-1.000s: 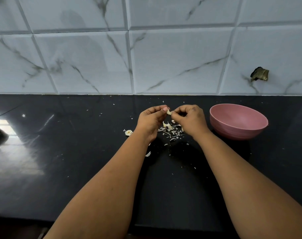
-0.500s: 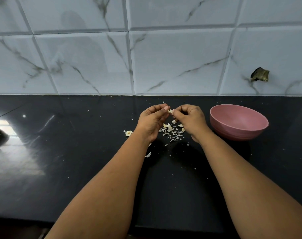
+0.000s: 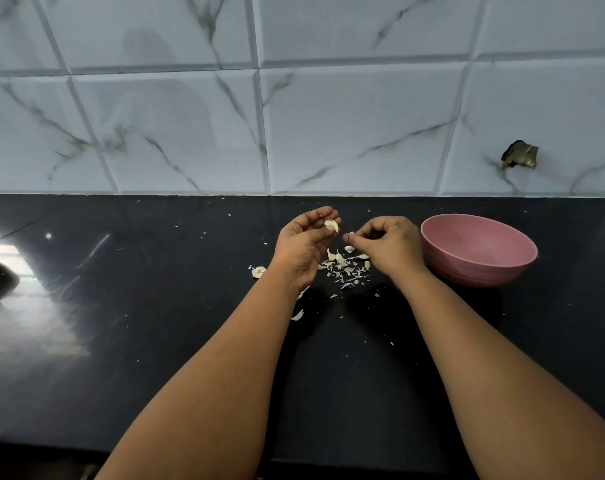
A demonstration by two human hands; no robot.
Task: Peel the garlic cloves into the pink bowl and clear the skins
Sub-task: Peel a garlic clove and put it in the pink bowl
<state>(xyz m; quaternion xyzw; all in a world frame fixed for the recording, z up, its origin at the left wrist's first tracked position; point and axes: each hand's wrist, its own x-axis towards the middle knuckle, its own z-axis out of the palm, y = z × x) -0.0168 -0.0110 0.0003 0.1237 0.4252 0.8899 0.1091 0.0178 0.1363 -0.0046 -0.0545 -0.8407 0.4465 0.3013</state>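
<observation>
My left hand (image 3: 306, 242) pinches a pale garlic clove (image 3: 331, 225) between thumb and fingertips above the black counter. A short gap to the right, my right hand (image 3: 389, 245) has its fingers curled and pinches a small scrap of skin (image 3: 351, 233). Below and between the hands lies a heap of garlic skins (image 3: 346, 266). The pink bowl (image 3: 481, 268) stands just right of my right hand; its inside looks bare from here.
A loose garlic piece (image 3: 258, 271) lies left of my left wrist, and a skin flake (image 3: 297, 315) sits nearer me. Small white flecks dot the black counter (image 3: 155, 341). The tiled wall (image 3: 294, 116) rises behind, with a brass fitting (image 3: 520, 154) at right.
The hands, which met at the clove, have drawn apart. The left keeps the clove, and the right has moved right and slightly down with a bit of skin.
</observation>
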